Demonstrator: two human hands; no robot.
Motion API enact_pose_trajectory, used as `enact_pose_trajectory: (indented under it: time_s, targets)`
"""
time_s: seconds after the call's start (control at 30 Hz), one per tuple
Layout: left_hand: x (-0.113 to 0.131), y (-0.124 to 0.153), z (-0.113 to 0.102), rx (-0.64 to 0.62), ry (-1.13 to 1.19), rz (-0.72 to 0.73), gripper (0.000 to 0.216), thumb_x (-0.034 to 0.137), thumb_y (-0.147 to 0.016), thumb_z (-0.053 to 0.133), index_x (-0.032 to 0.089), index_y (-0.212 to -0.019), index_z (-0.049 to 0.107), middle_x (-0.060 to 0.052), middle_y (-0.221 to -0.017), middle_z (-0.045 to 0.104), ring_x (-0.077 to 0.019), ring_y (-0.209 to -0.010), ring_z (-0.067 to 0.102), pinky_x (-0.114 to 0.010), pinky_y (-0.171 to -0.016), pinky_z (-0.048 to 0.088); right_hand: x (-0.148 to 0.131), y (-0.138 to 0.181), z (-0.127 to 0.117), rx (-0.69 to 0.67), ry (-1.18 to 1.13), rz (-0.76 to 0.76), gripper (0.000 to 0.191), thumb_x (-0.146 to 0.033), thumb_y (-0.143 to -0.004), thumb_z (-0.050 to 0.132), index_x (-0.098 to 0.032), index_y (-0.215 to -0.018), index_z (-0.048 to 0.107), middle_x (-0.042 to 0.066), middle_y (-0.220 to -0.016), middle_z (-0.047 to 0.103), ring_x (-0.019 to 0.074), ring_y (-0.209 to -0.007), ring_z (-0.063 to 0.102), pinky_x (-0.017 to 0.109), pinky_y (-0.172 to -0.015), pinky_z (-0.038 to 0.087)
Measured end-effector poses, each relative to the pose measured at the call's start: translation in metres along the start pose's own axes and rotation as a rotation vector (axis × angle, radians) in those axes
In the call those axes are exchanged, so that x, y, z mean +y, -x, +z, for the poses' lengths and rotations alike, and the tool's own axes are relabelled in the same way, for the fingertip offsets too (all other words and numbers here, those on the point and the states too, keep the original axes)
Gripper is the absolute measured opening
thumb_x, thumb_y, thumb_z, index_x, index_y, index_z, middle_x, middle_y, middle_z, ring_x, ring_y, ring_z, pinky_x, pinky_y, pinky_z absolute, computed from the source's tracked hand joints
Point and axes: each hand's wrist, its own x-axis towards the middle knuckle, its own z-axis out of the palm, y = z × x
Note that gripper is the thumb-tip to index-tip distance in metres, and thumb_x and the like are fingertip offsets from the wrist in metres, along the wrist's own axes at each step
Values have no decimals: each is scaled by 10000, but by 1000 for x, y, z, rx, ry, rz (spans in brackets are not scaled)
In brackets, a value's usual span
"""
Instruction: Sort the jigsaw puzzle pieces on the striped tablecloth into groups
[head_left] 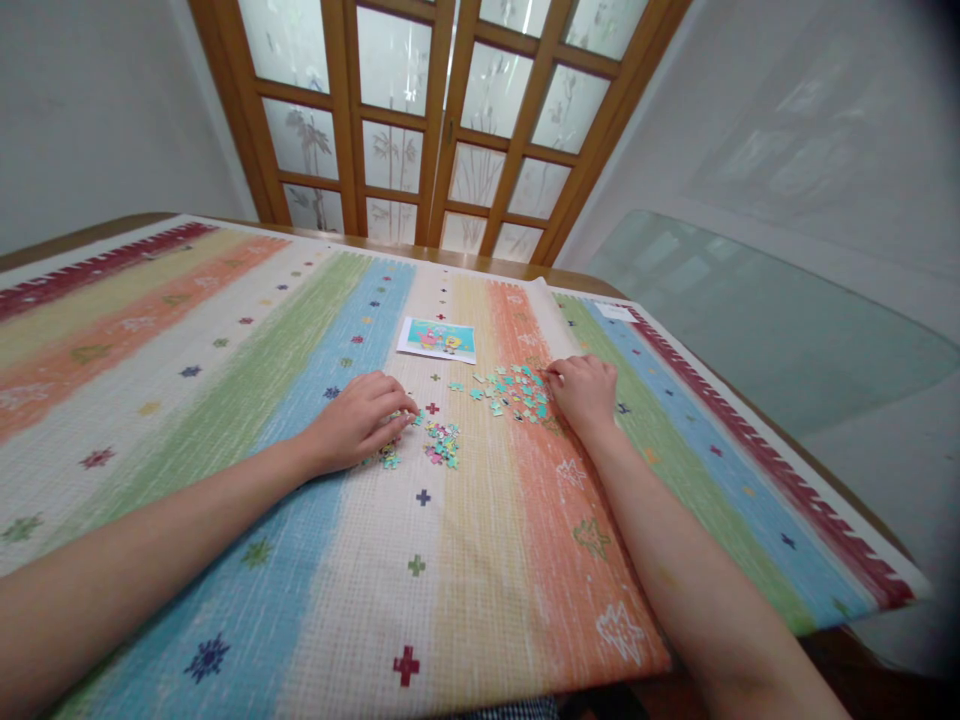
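Note:
My left hand (361,418) rests palm-down on the striped cloth, its fingers curled over small jigsaw pieces (390,455); whether it grips one is hidden. Just right of it lies a small cluster of pink and teal pieces (442,443). My right hand (583,390) lies at the right edge of a wider scatter of teal pieces (511,392), fingers bent and fingertips pinching at the pieces. A small picture card (437,338) showing cartoon figures lies flat beyond both hands.
A striped multicoloured tablecloth (225,380) covers the wooden table. A white slip of paper (616,312) lies at the far right. A glass tabletop (765,320) adjoins on the right. A wooden glazed door (442,120) stands behind the table.

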Motion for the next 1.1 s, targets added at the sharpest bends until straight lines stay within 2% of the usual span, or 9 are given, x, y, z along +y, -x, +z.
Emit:
enact_pose_trajectory:
  time_s: [0.3, 0.6, 0.73, 0.97, 1.1]
  targets:
    - [-1, 0, 0, 10, 1, -2, 259, 331, -1045, 420, 197, -1080, 639, -79, -1019, 640, -232, -987, 560, -394, -899, 429, -2, -1, 3, -101, -1, 15, 321, -290, -994, 478, -242, -1083, 783, 119, -1065, 723, 279, -1052, 567, 384, -825, 317]
    - [-5, -3, -5, 94, -4, -62, 287, 349, -1044, 420, 168, -1032, 642, -84, -960, 646, -229, -931, 573, -382, -845, 433, -1, -2, 9, -75, -43, 68, 336, -258, -978, 473, -198, -1126, 769, 137, -1091, 719, 273, -1043, 600, 373, -827, 364]
    - [-6, -3, -6, 115, 3, -82, 317, 378, -1049, 401, 172, -1023, 640, -84, -953, 653, -229, -928, 581, -386, -855, 434, 0, -1, 10, -83, -41, 65, 336, -298, -987, 479, -204, -1100, 781, 133, -1090, 718, 278, -1037, 606, 368, -812, 370]
    - [-7, -4, -4, 100, -1, -89, 298, 373, -1044, 421, 171, -1022, 638, -80, -941, 646, -223, -911, 572, -380, -848, 438, -2, 0, 6, -94, -47, 49, 322, -298, -986, 489, -222, -1113, 776, 129, -1089, 722, 278, -1044, 613, 362, -806, 368]
    - [-6, -2, -2, 38, -8, -60, 283, 340, -1041, 434, 169, -1069, 658, -89, -981, 635, -229, -950, 562, -384, -861, 442, -3, 0, 4, -75, -51, 83, 333, -268, -986, 471, -196, -1127, 765, 138, -1094, 742, 286, -1043, 638, 368, -823, 383]
